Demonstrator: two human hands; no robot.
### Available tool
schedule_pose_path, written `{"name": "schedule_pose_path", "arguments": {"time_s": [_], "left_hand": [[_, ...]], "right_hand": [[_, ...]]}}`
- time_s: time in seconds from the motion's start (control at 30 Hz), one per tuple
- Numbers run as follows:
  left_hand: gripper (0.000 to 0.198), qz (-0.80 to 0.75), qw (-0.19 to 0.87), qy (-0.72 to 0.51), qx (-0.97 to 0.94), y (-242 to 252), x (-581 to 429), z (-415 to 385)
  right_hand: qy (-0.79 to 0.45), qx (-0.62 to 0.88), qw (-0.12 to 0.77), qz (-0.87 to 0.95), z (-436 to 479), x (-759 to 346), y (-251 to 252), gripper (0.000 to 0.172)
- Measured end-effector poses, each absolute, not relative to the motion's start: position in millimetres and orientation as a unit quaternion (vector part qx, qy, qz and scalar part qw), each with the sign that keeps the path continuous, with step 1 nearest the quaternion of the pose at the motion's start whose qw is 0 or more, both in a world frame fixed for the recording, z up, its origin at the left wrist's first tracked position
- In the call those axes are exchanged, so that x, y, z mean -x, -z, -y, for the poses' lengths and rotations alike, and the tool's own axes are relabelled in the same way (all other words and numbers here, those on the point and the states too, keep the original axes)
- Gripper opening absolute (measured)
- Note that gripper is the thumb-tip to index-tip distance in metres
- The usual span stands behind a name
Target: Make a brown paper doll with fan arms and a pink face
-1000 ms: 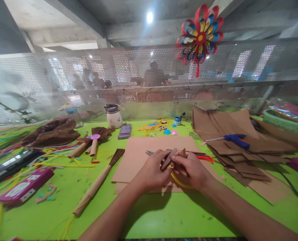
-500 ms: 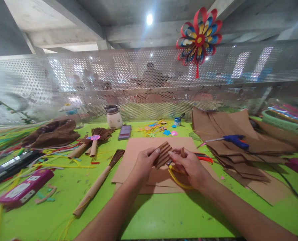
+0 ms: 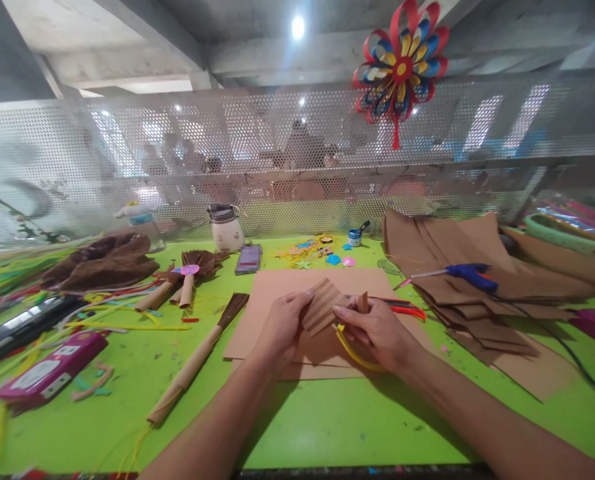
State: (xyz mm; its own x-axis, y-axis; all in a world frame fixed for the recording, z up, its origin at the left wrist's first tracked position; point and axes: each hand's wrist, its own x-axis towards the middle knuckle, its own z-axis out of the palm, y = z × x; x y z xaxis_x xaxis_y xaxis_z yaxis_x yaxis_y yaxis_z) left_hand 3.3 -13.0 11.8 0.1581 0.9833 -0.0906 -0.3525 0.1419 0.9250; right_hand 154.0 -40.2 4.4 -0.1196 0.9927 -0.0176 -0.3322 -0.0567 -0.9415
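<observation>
Between both hands, above the sheets, is a small piece of brown pleated paper (image 3: 325, 308) with striped folds. My left hand (image 3: 283, 327) pinches its left edge between thumb and fingers. My right hand (image 3: 380, 330) grips its right side, and a narrow brown end sticks up by the fingers. Under the right hand shows a curved yellow handle (image 3: 360, 357); whether the hand holds it or it lies on the sheets, I cannot tell. Flat brown paper sheets (image 3: 262, 343) lie below. A tool with red-orange handles (image 3: 407, 310) rests on them, partly hidden behind the right hand.
A stack of brown paper (image 3: 457, 253) and a blue glue gun (image 3: 470, 275) with its cord lie right. Left are a paper brush shape (image 3: 192, 367), paper fans (image 3: 190, 270), a purple box (image 3: 55, 373) and cords. A jar (image 3: 226, 230) stands behind. A paper flower (image 3: 402, 67) hangs above.
The pleated paper has turned slightly in my fingers, its stripes now paler. Both hands remain in nearly the same place, and the view has tilted down a little.
</observation>
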Motion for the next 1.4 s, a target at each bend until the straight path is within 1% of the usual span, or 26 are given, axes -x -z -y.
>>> {"name": "schedule_pose_path", "arguments": {"time_s": [0.23,0.33,0.43,0.53,0.67,0.77,0.9,0.93,1.0,1.03,1.1,1.13,1.2,1.33,1.4], "left_hand": [[0.021,-0.377,0.631,-0.525,-0.429,-12,-6,15],[0.025,-0.334,0.665,-0.53,-0.406,-16,-6,17],[0.03,-0.294,0.707,-0.506,-0.398,-20,-6,20],[0.029,-0.288,0.725,-0.484,-0.396,-19,-6,19],[0.025,-0.319,0.693,-0.52,-0.384,-12,-6,14],[0.025,-0.352,0.678,-0.523,-0.378,-11,-4,10],[0.026,-0.364,0.673,-0.524,-0.374,-15,0,10],[0.026,-0.362,0.673,-0.527,-0.373,-17,1,10],[0.026,-0.364,0.668,-0.534,-0.369,-18,3,9],[0.025,-0.371,0.664,-0.539,-0.363,-19,3,9],[0.024,-0.388,0.654,-0.547,-0.351,-18,5,7],[0.024,-0.394,0.652,-0.548,-0.345,-17,5,5],[0.024,-0.402,0.65,-0.551,-0.336,-15,6,3],[0.022,-0.398,0.646,-0.565,-0.325,-12,7,-1],[0.022,-0.386,0.65,-0.571,-0.32,-11,8,-3]], "right_hand": [[-0.61,0.365,0.526,0.467,35,-157,4,0.026],[-0.611,0.354,0.538,0.46,34,-158,4,0.026],[-0.612,0.343,0.544,0.461,32,-160,3,0.027],[-0.614,0.353,0.544,0.449,31,-162,2,0.028],[-0.604,0.378,0.538,0.451,32,-160,0,0.029],[-0.571,0.401,0.554,0.454,33,-159,-2,0.029],[-0.55,0.426,0.566,0.442,26,-167,-1,0.039],[-0.548,0.431,0.554,0.454,24,-172,0,0.039],[-0.513,0.454,0.508,0.522,19,-182,1,0.032],[-0.47,0.476,0.474,0.573,17,-187,0,0.031],[-0.331,0.527,0.39,0.679,15,-196,-1,0.031],[-0.27,0.547,0.348,0.712,14,-200,-3,0.032],[-0.191,0.58,0.282,0.74,15,-204,-8,0.032],[-0.108,0.608,0.177,0.766,20,-206,-14,0.031],[-0.082,0.604,0.109,0.785,22,-207,-14,0.036]]}}
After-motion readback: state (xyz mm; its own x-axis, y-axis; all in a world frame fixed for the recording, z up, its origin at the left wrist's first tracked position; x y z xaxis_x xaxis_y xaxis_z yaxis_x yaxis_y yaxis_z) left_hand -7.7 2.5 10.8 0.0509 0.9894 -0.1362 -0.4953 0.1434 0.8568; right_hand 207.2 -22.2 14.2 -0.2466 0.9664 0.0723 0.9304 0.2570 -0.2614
